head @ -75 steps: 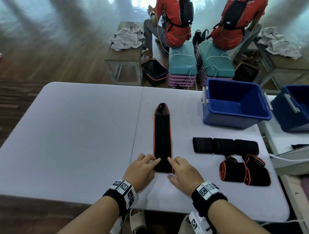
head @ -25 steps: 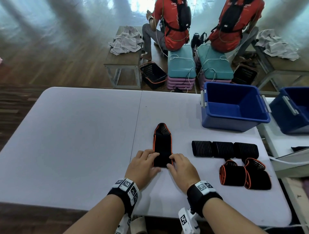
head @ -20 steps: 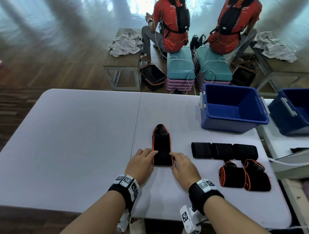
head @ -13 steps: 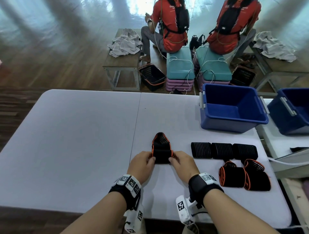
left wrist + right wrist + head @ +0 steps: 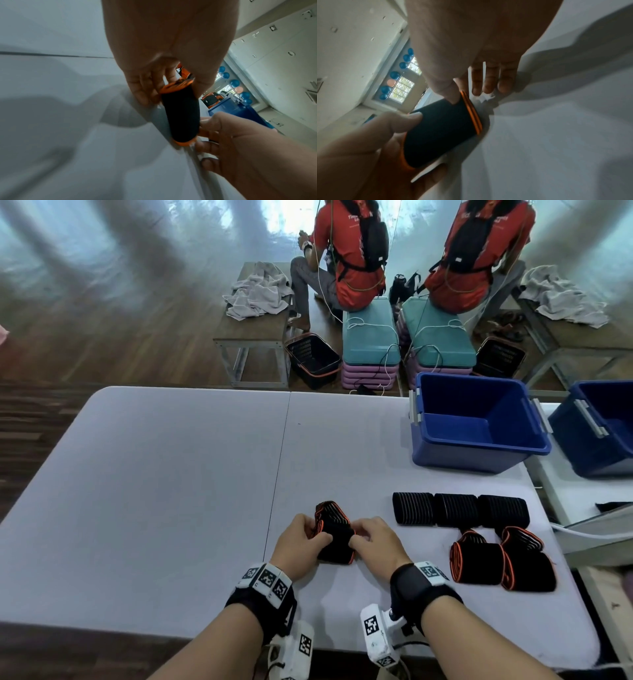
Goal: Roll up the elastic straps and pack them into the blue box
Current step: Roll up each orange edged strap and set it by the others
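A black elastic strap with orange edges (image 5: 334, 539) lies on the white table (image 5: 171, 491), almost fully rolled, with a short free end pointing away from me. My left hand (image 5: 301, 542) grips the roll's left end and my right hand (image 5: 371, 541) grips its right end. In the left wrist view the roll (image 5: 181, 115) sits between thumb and fingers. The right wrist view shows the roll (image 5: 441, 129) with my thumb pressing its top. The blue box (image 5: 476, 422) stands open at the far right of the table.
Three black rolled straps (image 5: 459, 510) lie in a row right of my hands, with two orange-edged rolls (image 5: 500, 563) nearer me. A second blue box (image 5: 603, 426) stands on an adjoining table. People in red sit beyond, near a bench and baskets.
The strap went from a long flat strip to a nearly complete roll as both hands rolled it away from me. My fingers have curled round the roll's ends.
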